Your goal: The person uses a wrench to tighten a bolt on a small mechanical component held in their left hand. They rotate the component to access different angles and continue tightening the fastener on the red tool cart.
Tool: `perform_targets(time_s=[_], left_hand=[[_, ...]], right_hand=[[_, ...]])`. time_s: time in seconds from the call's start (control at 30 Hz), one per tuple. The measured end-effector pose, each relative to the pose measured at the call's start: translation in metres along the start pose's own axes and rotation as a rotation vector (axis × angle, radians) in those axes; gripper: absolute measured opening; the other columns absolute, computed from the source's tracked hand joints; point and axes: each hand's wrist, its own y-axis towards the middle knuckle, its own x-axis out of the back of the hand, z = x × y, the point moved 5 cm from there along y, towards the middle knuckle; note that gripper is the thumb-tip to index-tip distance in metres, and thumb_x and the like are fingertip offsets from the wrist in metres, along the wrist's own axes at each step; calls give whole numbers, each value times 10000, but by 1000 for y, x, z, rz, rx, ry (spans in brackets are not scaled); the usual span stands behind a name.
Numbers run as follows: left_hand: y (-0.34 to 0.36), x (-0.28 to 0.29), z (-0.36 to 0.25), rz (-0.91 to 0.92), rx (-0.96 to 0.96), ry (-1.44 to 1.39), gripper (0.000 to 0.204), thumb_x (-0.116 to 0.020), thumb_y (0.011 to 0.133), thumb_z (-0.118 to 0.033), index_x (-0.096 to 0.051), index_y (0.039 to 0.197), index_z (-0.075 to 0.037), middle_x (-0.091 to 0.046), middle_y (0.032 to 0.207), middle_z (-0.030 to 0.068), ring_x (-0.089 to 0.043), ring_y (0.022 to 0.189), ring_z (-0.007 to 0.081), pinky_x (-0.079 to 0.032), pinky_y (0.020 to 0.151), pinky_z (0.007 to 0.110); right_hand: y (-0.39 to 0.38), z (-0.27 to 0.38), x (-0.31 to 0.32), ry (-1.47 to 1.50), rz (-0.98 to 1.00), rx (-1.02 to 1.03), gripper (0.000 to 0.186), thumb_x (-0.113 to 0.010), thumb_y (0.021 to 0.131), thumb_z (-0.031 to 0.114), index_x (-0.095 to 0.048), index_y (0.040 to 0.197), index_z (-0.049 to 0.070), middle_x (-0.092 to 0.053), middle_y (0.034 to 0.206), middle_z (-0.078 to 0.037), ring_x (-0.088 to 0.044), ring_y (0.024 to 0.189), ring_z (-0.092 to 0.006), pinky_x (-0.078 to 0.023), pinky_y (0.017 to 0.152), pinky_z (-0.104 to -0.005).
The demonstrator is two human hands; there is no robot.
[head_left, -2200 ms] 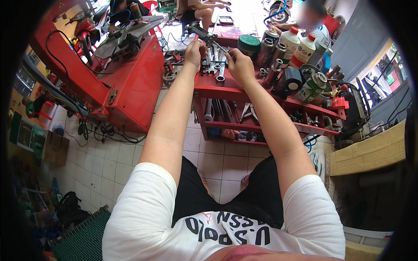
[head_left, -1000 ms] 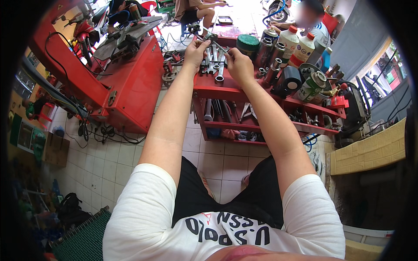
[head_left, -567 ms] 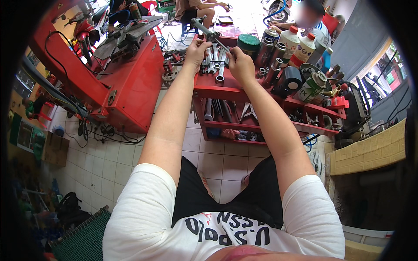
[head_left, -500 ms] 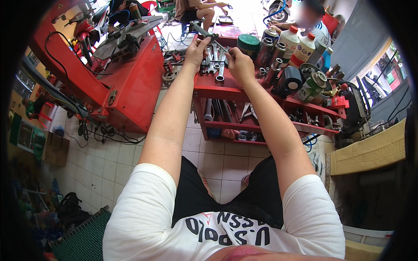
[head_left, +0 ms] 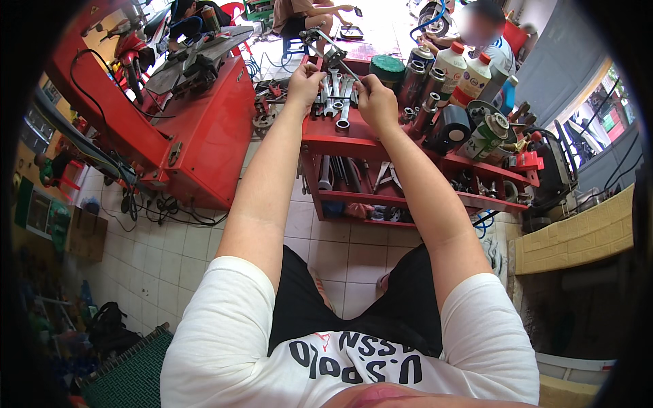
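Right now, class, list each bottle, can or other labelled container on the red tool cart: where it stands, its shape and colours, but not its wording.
Two white bottles: far right of the red cart's top shelf, tall, red caps.
Green-lidded tub: far edge, beyond the right hand, round.
Silver cans: between the tub and the bottles, slim cylinders.
Black canister: right side, lying over.
Green-and-white can: beside the black canister, tilted.

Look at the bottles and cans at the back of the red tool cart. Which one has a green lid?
The dark round tub nearest the right hand; the white bottles beside it have red caps.
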Motion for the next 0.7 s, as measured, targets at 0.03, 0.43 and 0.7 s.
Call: perform_targets(time_s=[0.03, 0.43, 0.7], left_hand=[[-3, -3, -1, 14, 33, -94, 290, -807, 952, -291, -600, 982, -90, -618, 764, -19, -561, 597, 74, -436, 567, 236], [-5, -7, -3, 13, 49, -46, 301, -813, 946, -303, -595, 965, -96, -577, 696, -29, -542, 575, 66, -416, 556, 226], [2, 2, 5, -41, -10, -8, 233, -770, 972, -195, -573, 1015, -78, -610, 809, -2, -552, 629, 77, -433, 578, 238]], right_hand=[[-1, -3, 1, -7, 3, -1, 219, -682, 1003, 330, -676, 1033, 113, -745, 846, -186, -719, 827, -444, -545, 698, -542], [-2, 2, 1, -120, 52, 52, 209, -709, 996, 308, -681, 1049, 108, -737, 826, -183, -726, 821, -423, -550, 683, -509], [-2, 0, 1, -29, -32, 17, 197, -707, 995, 297, -679, 1030, 105, -735, 820, -173, -718, 800, -425, -543, 671, -512]])
